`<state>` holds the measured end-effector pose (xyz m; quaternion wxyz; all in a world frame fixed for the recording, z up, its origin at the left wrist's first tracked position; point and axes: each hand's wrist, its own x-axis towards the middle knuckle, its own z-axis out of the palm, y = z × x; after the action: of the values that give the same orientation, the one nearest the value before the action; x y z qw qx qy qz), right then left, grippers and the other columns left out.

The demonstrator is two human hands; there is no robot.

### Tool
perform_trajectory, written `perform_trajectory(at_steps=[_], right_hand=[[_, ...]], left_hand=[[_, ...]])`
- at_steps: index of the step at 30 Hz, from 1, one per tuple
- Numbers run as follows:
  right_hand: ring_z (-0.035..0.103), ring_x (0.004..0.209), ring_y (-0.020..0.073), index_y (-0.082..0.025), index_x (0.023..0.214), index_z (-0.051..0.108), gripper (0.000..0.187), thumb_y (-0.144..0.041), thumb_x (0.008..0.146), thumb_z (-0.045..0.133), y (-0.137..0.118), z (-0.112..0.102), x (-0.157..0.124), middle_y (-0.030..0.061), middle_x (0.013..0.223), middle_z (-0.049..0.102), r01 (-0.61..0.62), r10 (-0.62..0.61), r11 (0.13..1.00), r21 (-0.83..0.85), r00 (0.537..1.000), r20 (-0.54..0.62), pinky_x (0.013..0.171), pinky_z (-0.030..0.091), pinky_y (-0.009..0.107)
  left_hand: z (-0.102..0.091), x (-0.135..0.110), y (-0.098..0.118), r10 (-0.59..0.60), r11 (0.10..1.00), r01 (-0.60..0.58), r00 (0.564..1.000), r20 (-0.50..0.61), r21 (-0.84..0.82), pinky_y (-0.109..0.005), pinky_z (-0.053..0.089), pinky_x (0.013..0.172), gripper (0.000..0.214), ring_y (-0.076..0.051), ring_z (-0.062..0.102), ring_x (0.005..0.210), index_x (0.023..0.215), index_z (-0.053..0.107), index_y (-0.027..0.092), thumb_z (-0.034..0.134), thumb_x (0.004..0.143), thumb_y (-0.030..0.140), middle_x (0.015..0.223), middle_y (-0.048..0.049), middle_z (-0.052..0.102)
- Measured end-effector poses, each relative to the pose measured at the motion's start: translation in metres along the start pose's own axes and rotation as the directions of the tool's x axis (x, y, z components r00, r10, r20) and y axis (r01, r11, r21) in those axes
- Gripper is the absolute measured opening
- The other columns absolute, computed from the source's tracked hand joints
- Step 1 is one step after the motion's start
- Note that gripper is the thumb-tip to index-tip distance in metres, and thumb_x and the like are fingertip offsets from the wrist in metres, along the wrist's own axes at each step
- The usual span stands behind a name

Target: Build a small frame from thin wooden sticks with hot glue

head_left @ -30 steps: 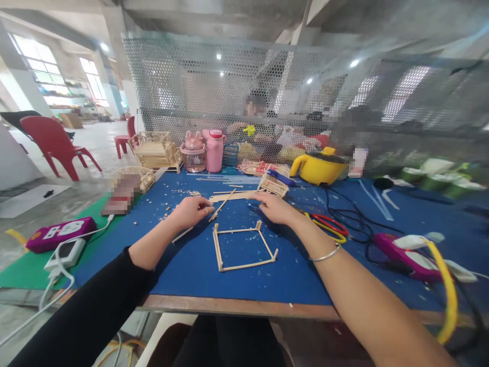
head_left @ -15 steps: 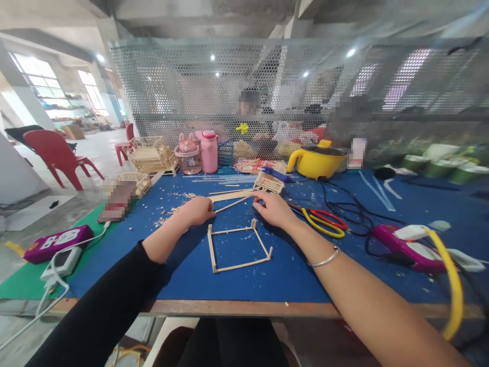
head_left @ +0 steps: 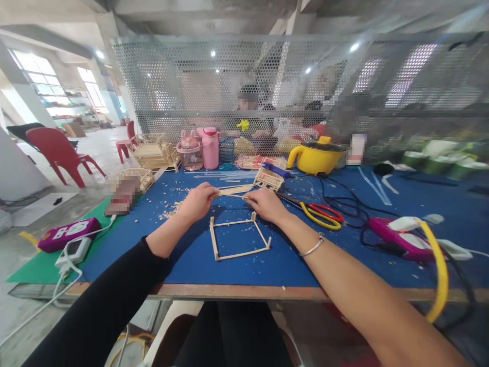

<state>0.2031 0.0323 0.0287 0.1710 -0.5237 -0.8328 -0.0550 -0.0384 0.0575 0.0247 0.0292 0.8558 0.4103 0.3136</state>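
Observation:
My left hand [head_left: 201,199] is closed on one end of a thin wooden stick [head_left: 231,194]. The other end is pinched by my right hand [head_left: 266,204], so the stick spans the gap between both hands above the blue mat. Just below lies a square frame of wooden sticks [head_left: 241,254], with short upright pieces at its corners. Behind the held stick, more loose wooden sticks [head_left: 239,188] lie in a bundle. Past my right hand, a small slatted wooden model [head_left: 268,179] stands with a blue tool [head_left: 275,169] against it.
Scissors with red and yellow handles [head_left: 324,216] lie right of my right hand, near black cords. A yellow pot [head_left: 320,158], a pink flask [head_left: 210,149] and wooden models [head_left: 153,153] line the back. Purple power strips [head_left: 71,234] sit left and right. Wood chips litter the mat.
Both hands have lifted the stick a little, and it now lies more level between them. The right hand's fingers have closed round its end. The view has shifted slightly.

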Motion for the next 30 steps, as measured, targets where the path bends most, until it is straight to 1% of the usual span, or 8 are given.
perform_trajectory(at_steps=[2,5,9,12,17,21,27,30], right_hand=[[0.062,0.09,0.0193,-0.021,0.098,0.067,0.028,-0.03,0.093,0.041,0.001,-0.002,-0.002,0.0069,0.095,0.071,-0.026,0.026,0.999,0.029,1.0,-0.007,0.077,0.038,0.026],[0.062,0.081,0.0178,-0.021,0.095,0.065,0.028,-0.033,0.093,0.039,0.005,-0.002,-0.006,0.0055,0.089,0.071,-0.089,0.087,0.993,0.074,0.996,0.018,0.068,0.037,0.024],[0.06,0.078,0.0172,-0.02,0.088,0.063,0.027,-0.033,0.091,0.039,0.012,-0.001,-0.007,0.0056,0.087,0.069,-0.168,0.17,0.981,0.101,0.985,-0.007,0.066,0.036,0.023],[0.058,0.074,0.0169,-0.02,0.089,0.062,0.025,-0.036,0.088,0.043,0.015,-0.002,-0.008,0.0049,0.084,0.068,-0.205,0.218,0.969,0.14,0.972,-0.088,0.063,0.034,0.023],[0.052,0.063,0.0158,-0.02,0.083,0.06,0.026,-0.039,0.086,0.044,0.014,-0.004,-0.008,0.003,0.07,0.062,-0.233,0.276,0.95,0.207,0.937,-0.215,0.056,0.029,0.024],[0.051,0.064,0.0165,-0.019,0.076,0.06,0.03,-0.041,0.087,0.042,0.014,-0.009,-0.008,0.0036,0.067,0.061,-0.277,0.358,0.915,0.295,0.895,-0.268,0.058,0.03,0.025],[0.054,0.071,0.0182,-0.018,0.082,0.06,0.036,-0.045,0.089,0.037,0.025,-0.021,-0.012,0.0047,0.074,0.064,-0.259,0.48,0.817,0.516,0.801,-0.358,0.064,0.035,0.026],[0.053,0.07,0.0174,-0.018,0.086,0.059,0.03,-0.038,0.089,0.036,0.028,-0.023,-0.011,0.0037,0.074,0.062,-0.239,0.49,0.794,0.559,0.796,-0.356,0.065,0.036,0.026]], left_hand=[[0.001,-0.001,0.001,0.009,0.999,-0.01,0.999,-0.037,-0.043,-0.028,0.047,0.081,0.03,-0.018,0.059,0.086,0.096,0.068,0.018,0.043,0.09,0.033,0.091,-0.007,0.062],[-0.002,-0.001,0.004,-0.054,0.997,0.043,0.981,-0.187,-0.062,-0.029,0.047,0.082,0.037,-0.018,0.057,0.089,0.119,0.056,0.015,0.049,0.087,0.033,0.102,-0.0091,0.06],[-0.023,-0.025,0.024,-0.305,0.952,0.269,0.856,-0.417,-0.143,-0.029,0.047,0.075,0.051,-0.017,0.056,0.084,0.129,0.043,0.014,0.051,0.085,0.038,0.104,-0.0093,0.059],[-0.038,-0.072,0.054,-0.429,0.903,0.38,0.825,-0.367,-0.202,-0.029,0.047,0.074,0.038,-0.017,0.058,0.081,0.112,0.052,0.019,0.046,0.086,0.047,0.093,-0.005,0.062],[-0.03,-0.135,0.096,-0.464,0.886,0.464,0.886,-0.014,0.007,-0.034,0.046,0.075,0.034,-0.022,0.058,0.083,0.089,0.061,0.024,0.063,0.072,0.053,0.087,-0.0044,0.064],[-0.018,-0.135,0.103,-0.458,0.886,0.446,0.884,0.095,0.127,-0.036,0.044,0.076,0.026,-0.025,0.06,0.084,0.084,0.065,0.025,0.056,0.078,0.048,0.085,-0.0049,0.066],[-0.018,-0.117,0.086,-0.495,0.856,0.477,0.867,0.053,0.201,-0.035,0.042,0.076,0.026,-0.025,0.061,0.089,0.082,0.068,0.026,0.048,0.085,0.042,0.089,-0.0044,0.068],[-0.018,-0.111,0.075,-0.53,0.831,0.515,0.847,0.023,0.211,-0.032,0.043,0.073,0.026,-0.024,0.062,0.087,0.082,0.068,0.025,0.048,0.085,0.042,0.089,-0.005,0.068]])
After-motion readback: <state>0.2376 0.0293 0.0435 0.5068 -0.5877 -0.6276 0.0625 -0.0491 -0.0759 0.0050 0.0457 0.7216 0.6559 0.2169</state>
